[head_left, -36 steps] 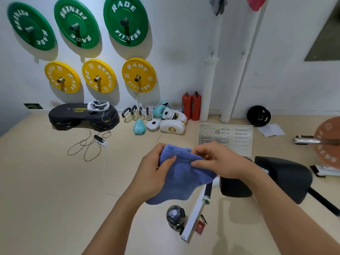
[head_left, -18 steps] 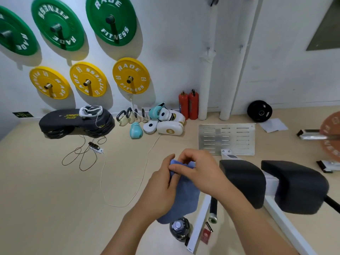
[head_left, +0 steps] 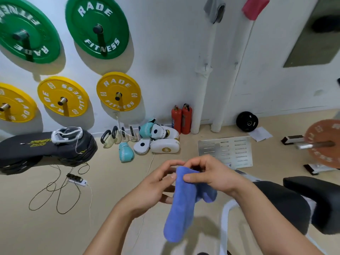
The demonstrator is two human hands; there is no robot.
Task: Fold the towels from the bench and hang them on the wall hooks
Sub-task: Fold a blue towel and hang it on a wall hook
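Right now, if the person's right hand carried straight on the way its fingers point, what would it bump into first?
The right hand points leftward; its fingers already pinch the folded blue towel. Just beyond lie the left hand's fingers, probably the first thing met, though depth is uncertain.

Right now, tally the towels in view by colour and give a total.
Blue towel, held in both hands: 1
Grey towel, hanging on the wall: 1
Red towel, hanging on the wall: 1
Total: 3

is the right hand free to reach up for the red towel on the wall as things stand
Probably not yet. The right hand pinches the blue towel together with the left hand, and the red towel hangs high on the wall, well above both hands.
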